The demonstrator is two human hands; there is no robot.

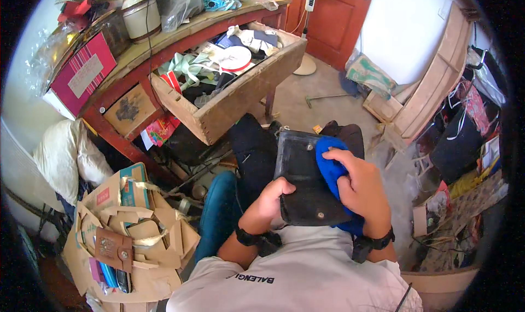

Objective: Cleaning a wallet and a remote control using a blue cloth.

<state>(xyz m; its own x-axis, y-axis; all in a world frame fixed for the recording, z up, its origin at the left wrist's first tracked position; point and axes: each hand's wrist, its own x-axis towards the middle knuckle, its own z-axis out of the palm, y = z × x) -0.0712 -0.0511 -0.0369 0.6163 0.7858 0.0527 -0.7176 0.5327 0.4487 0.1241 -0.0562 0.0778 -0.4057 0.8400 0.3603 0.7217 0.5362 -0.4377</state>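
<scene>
- A black wallet (299,172), opened flat with metal snaps showing, is held above the lap, between the two hands.
- Its lower left edge is gripped by the left hand (275,198), the thumb laid on the wallet's face; the other fingers are mostly hidden.
- A blue cloth (330,170) is clamped in the right hand (355,183) and laid against the wallet's right side, so that part of the wallet is covered by cloth and fingers.
- Dark-clad legs (252,148) are seen beyond the left hand, under the wallet.
- Just left of the left hand, a teal padded seat (214,216) is seen.
- Farther left, a pile of cardboard (156,284) is topped by a brown wallet (114,249) and small blue and purple items (108,275).
- Ahead of both hands, the way to the table (257,10) is blocked by a pulled-out wooden drawer (249,98), crammed with cloths and a white round object (236,58).
- Ahead and to the left of the left hand, a pink striped box (82,74) and a lidded container (141,17) are set on the table.
- Well ahead of the right hand, the floor is taken up by a standing fan (310,3); to its right, a wooden frame (432,88) is leaned against the wall.
</scene>
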